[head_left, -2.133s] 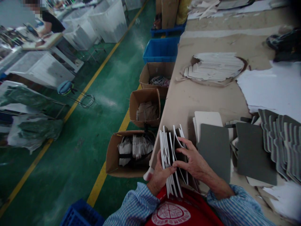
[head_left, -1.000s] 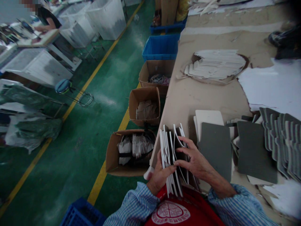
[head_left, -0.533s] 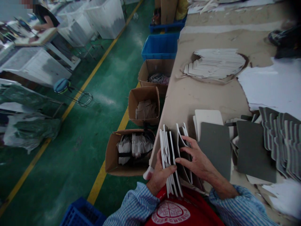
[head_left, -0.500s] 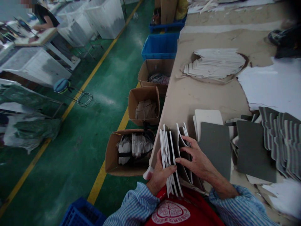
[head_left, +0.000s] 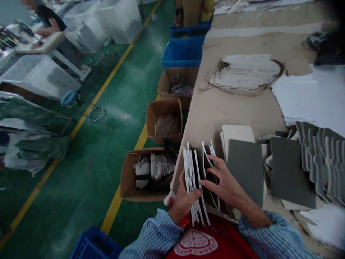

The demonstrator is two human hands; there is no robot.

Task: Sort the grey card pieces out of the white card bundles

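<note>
- Green workshop floor (head_left: 88, 172) with a yellow painted line (head_left: 115, 205) runs along the left of a long tan desk (head_left: 215, 111).
- Left hand (head_left: 182, 203): grip closed around the near left edge of a stack of flat white-edged panels (head_left: 192, 172), thumb lying across the stack's upper face. The stack stands on edge at the near left corner of the desk, against the person's red apron (head_left: 195, 242).
- Right hand (head_left: 225, 183): fingers spread and pressed against the right face of the same stack, fingertips tucked between the outer panels, which fan apart at their far ends. Grip is a flat press, not a pinch.
- Just right of the stack, a grey panel (head_left: 246, 169) lies flat over a white panel (head_left: 237, 133); a second grey panel (head_left: 291, 172) lies beyond it, near a fanned row of grey panels (head_left: 323, 154).
- Far on the desk, a heap of white pieces (head_left: 245, 73) rests on torn brown board; a large white sheet (head_left: 315, 97) lies to its right.
- Beside the desk on the floor: three open cardboard boxes, the nearest (head_left: 145, 176) holding bundled white pieces, then two blue crates (head_left: 182, 52) farther on.
- Another person (head_left: 50, 21) works at a distant bench, upper left.
</note>
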